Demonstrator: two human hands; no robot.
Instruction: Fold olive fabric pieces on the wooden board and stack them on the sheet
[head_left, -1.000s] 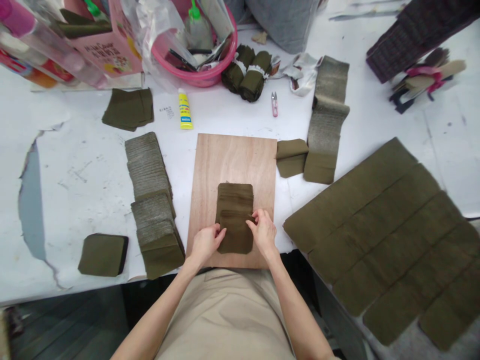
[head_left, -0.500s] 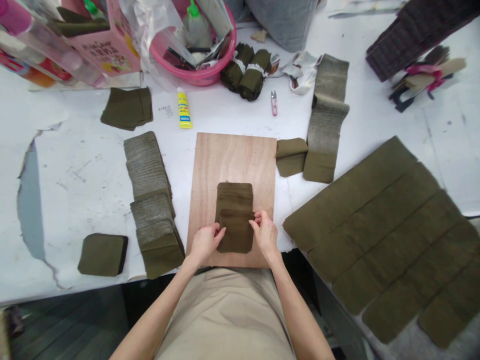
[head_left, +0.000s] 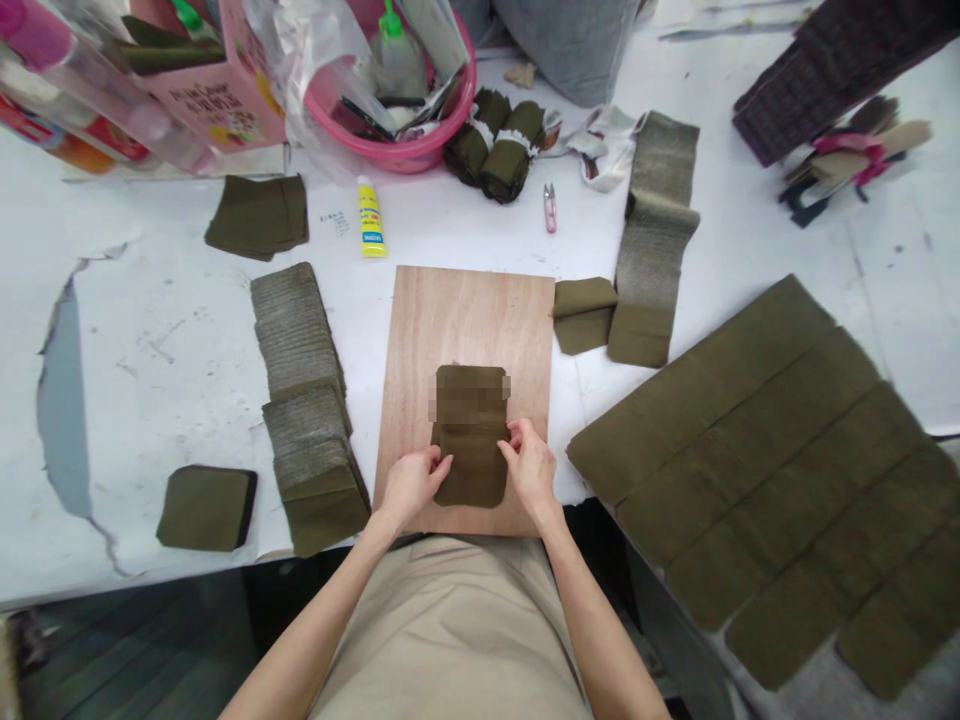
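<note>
An olive fabric piece (head_left: pixel 472 465) lies on a light wooden board (head_left: pixel 472 315) at the table's front edge, its upper part blurred by blocky pixels. At its left edge my left hand (head_left: pixel 415 483) pinches the cloth between thumb and fingertips. My right hand (head_left: pixel 530 462) has its thumb and fingers closed on the opposite edge, slightly higher up. Left of the board, overlapping olive pieces (head_left: pixel 304 400) form a long row. A folded olive piece (head_left: pixel 585 315) touches the board's upper right side.
A neat olive stack (head_left: pixel 202 508) sits at the front left, and large olive panels (head_left: pixel 780 470) spread over the right. Farther back are a yellow tube (head_left: pixel 370 218), small pink snips (head_left: pixel 550 208), rolled olive bundles (head_left: pixel 513 155) and a pink basket (head_left: pixel 397 152).
</note>
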